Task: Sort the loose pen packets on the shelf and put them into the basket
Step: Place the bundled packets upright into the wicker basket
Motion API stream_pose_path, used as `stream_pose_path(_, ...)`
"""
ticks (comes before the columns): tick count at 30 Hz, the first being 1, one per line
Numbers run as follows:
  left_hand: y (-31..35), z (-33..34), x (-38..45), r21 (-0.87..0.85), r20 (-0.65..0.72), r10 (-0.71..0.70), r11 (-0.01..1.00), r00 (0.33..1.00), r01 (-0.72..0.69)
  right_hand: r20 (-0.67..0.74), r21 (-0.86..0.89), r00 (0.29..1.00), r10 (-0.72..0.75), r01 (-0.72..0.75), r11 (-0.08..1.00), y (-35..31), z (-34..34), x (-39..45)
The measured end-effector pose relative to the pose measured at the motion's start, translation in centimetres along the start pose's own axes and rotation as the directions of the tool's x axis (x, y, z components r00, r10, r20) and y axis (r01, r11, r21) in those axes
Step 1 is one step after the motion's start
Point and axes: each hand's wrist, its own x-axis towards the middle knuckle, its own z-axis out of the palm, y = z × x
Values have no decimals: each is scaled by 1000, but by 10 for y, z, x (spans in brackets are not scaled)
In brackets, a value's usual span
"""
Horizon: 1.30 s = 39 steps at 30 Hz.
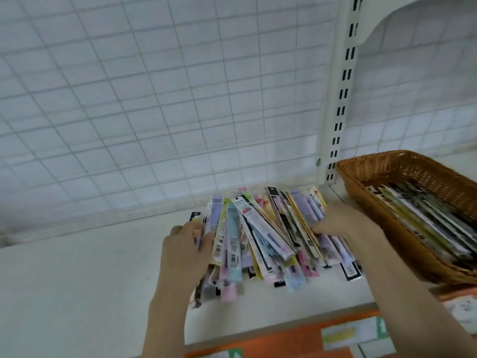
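**Partway there, big pile to go**

So the basket on the right already has a row of packets in it, but most of the job looks undone: a big messy pile of packets sits on the shelf, just left of the basket. The left hand grips the pile's left edge, fingers curled round a few packets. The right hand presses on the right side; blurry, so can't tell if it's actually gripping anything.

Bright, even light; soft, perhaps motion-blurred, bowed edges.
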Motion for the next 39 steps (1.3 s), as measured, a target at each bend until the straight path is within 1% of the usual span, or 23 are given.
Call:
stream_pose_path(2, -6, -2, 4, 41, 41, -99, 994, 994, 97, -12, 46, 1000, 22, -21, 999, -3, 2, 0)
stream_pose_path(5, -12, -7, 9, 105, 151, -299, 953, 942, 285, -41, 201, 997, 59, -49, 978, -5, 10, -1)
stream_pose_path(6, -12, -7, 11, 118, 189, -340, 939, 922, 322, -40, 245, 997, 66, -54, 968, -5, 12, -2)
stream_pose_path(8, -12, -6, 15, 144, 237, -371, 927, 898, 345, -49, 291, 996, 70, -53, 955, -5, 14, -2)
stream_pose_path(10, -10, -3, 19, 173, 249, -355, 932, 901, 319, -71, 299, 994, 87, -62, 952, -5, 16, 0)
stream_pose_path(12, -9, 0, 19, 204, 222, -305, 943, 926, 261, -131, 319, 986, 101, -55, 946, -8, 21, -1)
stream_pose_path(13, -9, 1, 19, 205, 201, -276, 950, 940, 236, -172, 275, 981, 90, -40, 961, -9, 26, 0)
stream_pose_path(15, -11, 4, 17, 186, 163, -243, 960, 956, 212, -251, 127, 967, 36, -4, 992, -11, 34, 3)
stream_pose_path(17, -13, 8, 15, 213, 131, -238, 955, 962, 207, -244, 39, 969, 26, -17, 999, -10, 40, 9)
stream_pose_path(20, -13, 13, 14, 253, 106, -236, 946, 966, 203, -207, 17, 978, 0, 3, 1000, -13, 40, 11)
stream_pose_path(23, -15, 20, 14, 249, 90, -217, 950, 972, 189, -189, 61, 982, -24, 36, 997, -11, 36, 10)
stream_pose_path(26, -17, 23, 13, 269, 72, -202, 947, 977, 176, -125, 107, 990, -67, 81, 991, -9, 26, 5)
stream_pose_path(28, -16, 23, 12, 261, 80, -203, 949, 976, 176, -75, 185, 990, -115, 127, 974, -9, 19, 2)
stream_pose_path(31, -12, 19, 14, 218, 98, -234, 953, 967, 209, -61, 315, 987, -147, 159, 936, -10, 14, 0)
stream_pose_path(34, -5, 13, 19, 188, 149, -310, 941, 939, 280, -53, 363, 991, -124, 135, 922, -9, 15, -1)
stream_pose_path(37, 2, 16, 26, 272, 235, -317, 929, 919, 251, -90, 380, 990, -107, 133, 915, -7, 17, -3)
stream_pose_path(39, 6, 20, 30, 221, 288, -289, 948, 913, 230, -121, 352, 985, -120, 155, 923, -7, 20, -4)
